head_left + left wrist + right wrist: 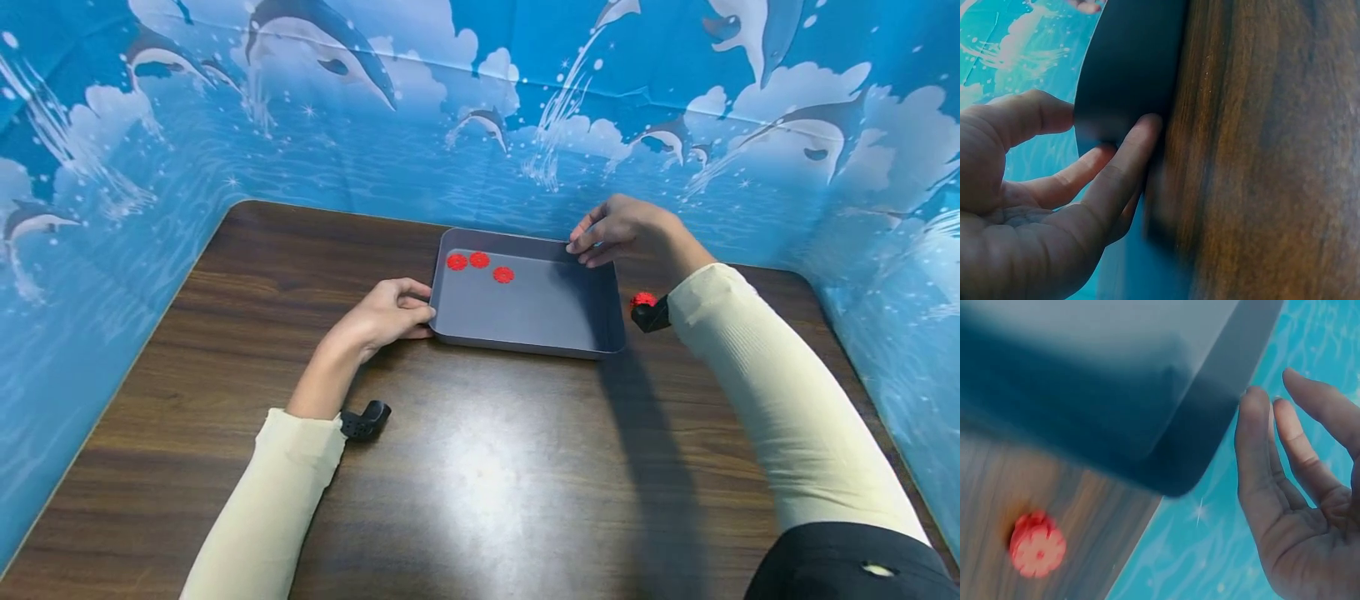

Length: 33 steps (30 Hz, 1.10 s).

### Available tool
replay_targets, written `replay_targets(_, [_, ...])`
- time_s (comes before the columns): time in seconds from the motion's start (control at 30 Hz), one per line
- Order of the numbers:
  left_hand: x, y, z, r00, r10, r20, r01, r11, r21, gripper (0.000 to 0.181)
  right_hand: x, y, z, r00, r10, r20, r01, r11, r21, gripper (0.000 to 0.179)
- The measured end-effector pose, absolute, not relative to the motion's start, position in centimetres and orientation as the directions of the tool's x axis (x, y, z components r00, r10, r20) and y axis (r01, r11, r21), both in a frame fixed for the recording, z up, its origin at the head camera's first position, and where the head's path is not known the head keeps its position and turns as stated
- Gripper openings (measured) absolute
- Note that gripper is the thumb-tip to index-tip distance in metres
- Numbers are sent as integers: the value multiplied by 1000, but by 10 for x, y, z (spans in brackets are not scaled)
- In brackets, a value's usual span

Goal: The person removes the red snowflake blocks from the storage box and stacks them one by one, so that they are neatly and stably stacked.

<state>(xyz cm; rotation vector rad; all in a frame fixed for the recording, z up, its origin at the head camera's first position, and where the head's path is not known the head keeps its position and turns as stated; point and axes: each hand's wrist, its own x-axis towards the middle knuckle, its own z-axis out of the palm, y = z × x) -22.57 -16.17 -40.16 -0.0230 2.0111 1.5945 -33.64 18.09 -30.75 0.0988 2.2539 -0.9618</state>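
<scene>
A shallow grey rectangular baking tray (525, 300) lies on the table, with three red scalloped discs (503, 275) inside near its far left corner. At the tray's left end, my left hand (386, 317) touches the outer wall with its fingertips; in the left wrist view, the fingers (1125, 169) rest against the dark side wall. My right hand (618, 229) is at the far right part of the rim. Its fingertips meet the wall's outer side in the right wrist view, and nothing is pinched between the fingers (1254, 437).
A small stack of red scalloped discs (1037, 545) stands on the wooden table (360, 500) to the right of the tray, partly behind the right wrist's black camera mount (651, 315). A blue dolphin-print cloth (375, 150) borders the table's back and sides.
</scene>
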Motion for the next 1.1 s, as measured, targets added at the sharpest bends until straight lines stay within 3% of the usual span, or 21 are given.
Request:
replay_targets(0.47, [-224,-162,-404,-840,320,-438,-356,285,890,53,-338,111,-334,-794,-218,-568,262,720,-642,12])
replay_targets(0.73, [-225,-160,-407,-843,319,-434,-353,282,892,52,-338,92,-358,-827,-172,-535,192,809,-555,22])
replay_targets(1.1, [-228,-161,-405,-845,311,-435,-345,303,888,50,-335,79,-374,-856,-120,-502,162,861,-482,19])
